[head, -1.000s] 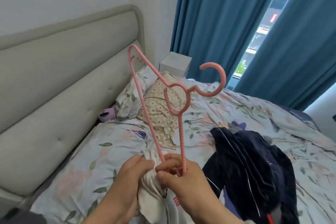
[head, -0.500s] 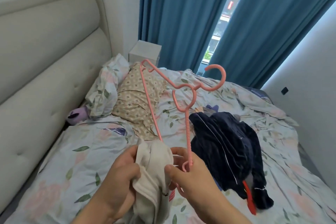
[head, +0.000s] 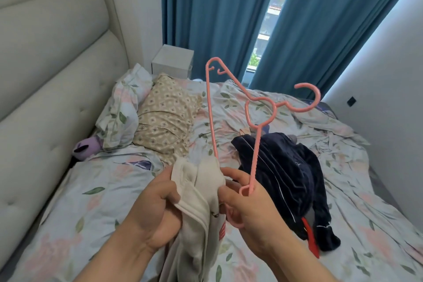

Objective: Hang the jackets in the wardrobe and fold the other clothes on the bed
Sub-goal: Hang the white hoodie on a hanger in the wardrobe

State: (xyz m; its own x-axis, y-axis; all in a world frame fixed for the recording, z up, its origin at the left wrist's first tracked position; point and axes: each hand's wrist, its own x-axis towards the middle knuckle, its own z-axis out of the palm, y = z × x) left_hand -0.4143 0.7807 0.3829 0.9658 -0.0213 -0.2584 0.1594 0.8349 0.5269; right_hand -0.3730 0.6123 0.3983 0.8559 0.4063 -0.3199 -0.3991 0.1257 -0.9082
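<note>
The left hand [head: 158, 208] grips a cream fabric garment [head: 201, 199]; the right hand [head: 247, 208] holds a pink plastic hanger [head: 254, 162]. A dark navy jacket [head: 286, 178] lies on the bed [head: 366, 224].

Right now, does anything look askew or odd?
The pink plastic hanger stands on end, hook pointing right, its bar dipping behind the cream fabric garment; the dark navy garment lies crumpled on the floral bedsheet.

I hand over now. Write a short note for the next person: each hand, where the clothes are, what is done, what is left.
Left hand grips the white garment near its top.
Right hand holds the pink hanger, one end going into that garment.
Navy garment lies crumpled on the bed.
Done: nothing hung or folded in view.
Left: seat the hanger, hang it in the wardrobe, fold the rest.
</note>
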